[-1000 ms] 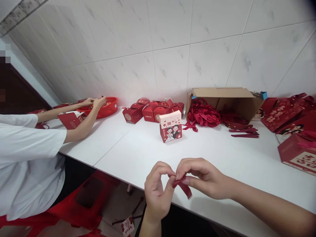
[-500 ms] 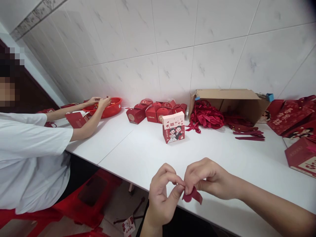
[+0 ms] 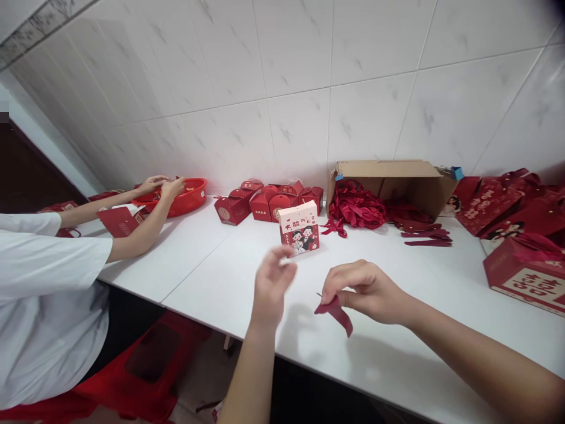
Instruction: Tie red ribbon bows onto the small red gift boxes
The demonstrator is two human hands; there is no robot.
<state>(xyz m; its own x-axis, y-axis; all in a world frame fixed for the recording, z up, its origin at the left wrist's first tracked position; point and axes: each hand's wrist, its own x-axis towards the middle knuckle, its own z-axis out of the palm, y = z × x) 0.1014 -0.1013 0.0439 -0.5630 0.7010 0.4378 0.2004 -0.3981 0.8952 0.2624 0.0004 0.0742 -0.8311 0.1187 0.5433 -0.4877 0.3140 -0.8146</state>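
Between the thumb and fingers of my right hand [image 3: 371, 291] hangs a short dark red strap [image 3: 339, 315], held above the white table [image 3: 220, 282]. A thin pin-like point sticks out near its upper end. My left hand [image 3: 269, 291] is empty, its fingers curved and apart and a little blurred. It is raised just in front of a small upright gift box [image 3: 302, 221], pink on top and red below, with a printed bride and groom. The left fingertips overlap the lower left of the box; whether they touch it I cannot tell.
Behind stand several small red boxes [image 3: 233, 209]. An open cardboard box [image 3: 392, 169] holds red ribbons [image 3: 355, 206], with more dark red straps [image 3: 428, 238] before it. Red gift boxes [image 3: 525, 282] stand right. At left, a co-worker's hands [image 3: 170, 188] are over a red basin [image 3: 188, 205].
My left hand has let go of the strap and moved up and away towards the printed gift box. My right hand has risen slightly, still pinching the strap. The view has shifted a little.
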